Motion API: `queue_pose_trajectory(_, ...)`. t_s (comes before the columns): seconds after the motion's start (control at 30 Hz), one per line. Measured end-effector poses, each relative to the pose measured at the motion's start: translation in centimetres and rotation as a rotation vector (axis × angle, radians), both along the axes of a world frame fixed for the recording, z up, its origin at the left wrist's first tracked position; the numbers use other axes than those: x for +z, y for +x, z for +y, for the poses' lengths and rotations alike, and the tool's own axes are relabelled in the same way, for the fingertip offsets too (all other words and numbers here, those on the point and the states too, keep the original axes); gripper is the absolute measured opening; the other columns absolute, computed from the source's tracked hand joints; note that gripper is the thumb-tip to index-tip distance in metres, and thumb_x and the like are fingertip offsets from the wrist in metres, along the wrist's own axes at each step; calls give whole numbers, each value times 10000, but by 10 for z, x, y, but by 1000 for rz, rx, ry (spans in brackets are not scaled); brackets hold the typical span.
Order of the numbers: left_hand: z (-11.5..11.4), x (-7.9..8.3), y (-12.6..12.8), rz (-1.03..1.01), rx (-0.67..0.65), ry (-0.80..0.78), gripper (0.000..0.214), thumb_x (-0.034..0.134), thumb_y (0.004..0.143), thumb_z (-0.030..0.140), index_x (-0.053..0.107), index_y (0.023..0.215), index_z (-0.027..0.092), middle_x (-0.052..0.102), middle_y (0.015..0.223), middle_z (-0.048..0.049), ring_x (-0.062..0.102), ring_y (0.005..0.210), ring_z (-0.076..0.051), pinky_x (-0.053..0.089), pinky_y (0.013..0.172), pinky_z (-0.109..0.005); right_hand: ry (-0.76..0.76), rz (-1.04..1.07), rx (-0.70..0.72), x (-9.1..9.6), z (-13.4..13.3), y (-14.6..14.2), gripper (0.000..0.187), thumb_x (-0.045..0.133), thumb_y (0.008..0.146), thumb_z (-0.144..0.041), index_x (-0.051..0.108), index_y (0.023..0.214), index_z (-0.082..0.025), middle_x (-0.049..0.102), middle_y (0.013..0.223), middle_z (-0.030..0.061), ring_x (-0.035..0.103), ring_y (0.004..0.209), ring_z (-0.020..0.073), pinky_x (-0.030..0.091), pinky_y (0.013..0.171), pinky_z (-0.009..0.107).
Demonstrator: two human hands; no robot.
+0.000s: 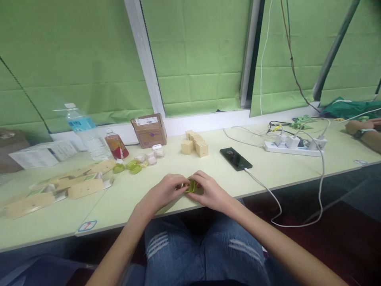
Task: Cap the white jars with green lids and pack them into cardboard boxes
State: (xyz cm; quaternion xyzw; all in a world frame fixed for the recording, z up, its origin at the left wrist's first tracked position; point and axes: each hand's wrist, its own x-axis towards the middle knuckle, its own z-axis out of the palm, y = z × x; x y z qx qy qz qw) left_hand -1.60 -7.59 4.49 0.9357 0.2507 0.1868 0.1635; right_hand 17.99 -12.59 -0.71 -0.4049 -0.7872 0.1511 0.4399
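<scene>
Both hands meet near the front edge of the pale table (125,198), pinching a small green object (191,186) between them. My left hand (168,190) curls its fingers round the object's left side. My right hand (206,190) closes on its right side, thumb on top. Most of the object is hidden by the fingers. More small green pieces (134,167) lie further back on the left, beside small round white containers (151,158).
Wooden blocks (195,143) stand behind the hands, a black phone (236,158) on a white cable to their right. A cardboard box (149,130), two bottles (116,145) and flat cardboard pieces (74,186) are on the left. A power strip (293,146) and another person's arm (364,133) are at the right.
</scene>
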Motion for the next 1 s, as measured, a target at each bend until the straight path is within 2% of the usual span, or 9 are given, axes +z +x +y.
queue_pose_trajectory(0.27,-4,-4,3,121,23,148,185,487,969,145,641,871,176,653,879,-52,603,824,-184,467,789,-297,0,-14,-1,-1,2,0,156,711,882,-194,635,1018,-188,570,984,43,581,886,179,502,785,298)
queue_pose_trajectory(0.43,-13,-4,6,160,168,209,184,504,954,136,661,867,178,597,940,-70,591,884,-209,469,793,-320,-16,-16,-15,0,1,-1,169,705,892,-199,632,1043,-188,570,982,43,576,872,179,500,774,299)
queue_pose_trajectory(0.57,-18,0,9,157,283,156,203,528,955,187,704,856,186,602,924,-74,611,902,-231,463,809,-343,7,-42,-4,0,-1,-2,204,703,906,-215,626,1092,-184,569,999,52,579,896,188,497,796,309)
queue_pose_trajectory(0.77,-21,2,17,164,507,35,116,624,899,227,732,902,184,708,982,-96,651,973,-272,442,843,-360,13,-41,-3,-1,-1,-3,173,695,917,-228,616,1065,-184,560,986,48,574,896,188,489,800,316)
queue_pose_trajectory(0.87,-23,5,19,179,535,-6,164,606,915,268,752,917,193,738,967,-93,664,961,-273,435,824,-351,2,-37,0,-1,-1,-2,171,692,922,-229,616,1068,-182,561,992,50,575,903,188,487,802,316)
queue_pose_trajectory(1.0,-24,6,18,189,503,15,232,552,952,284,752,883,189,737,956,-99,661,933,-266,424,797,-340,15,-37,7,-1,-1,-2,184,695,921,-223,614,1082,-186,563,1002,55,576,916,193,489,806,320)
